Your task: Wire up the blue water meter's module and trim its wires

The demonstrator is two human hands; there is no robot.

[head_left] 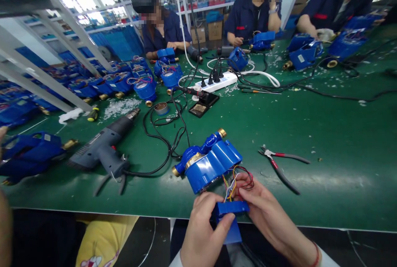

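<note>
A blue water meter (211,165) with brass threaded ends lies on its side on the green bench, in front of my hands. Coloured wires (230,186) run from it to a small blue plastic housing (232,207) at the bench's near edge. My left hand (201,230) grips this housing, thumb across its near side and fingers behind. At its right end, my right hand (268,209) has its fingers curled about the wires, thumb and fingertips close together. The palm side of the right hand and the wire ends are partly hidden.
Diagonal cutters (281,161) lie open to the right. A heat gun (105,147) rests at left, its cord looping toward a soldering iron stand (204,103) and power strip (220,82). Several water meters (145,87) line the left and back. Co-workers sit across the bench (341,134).
</note>
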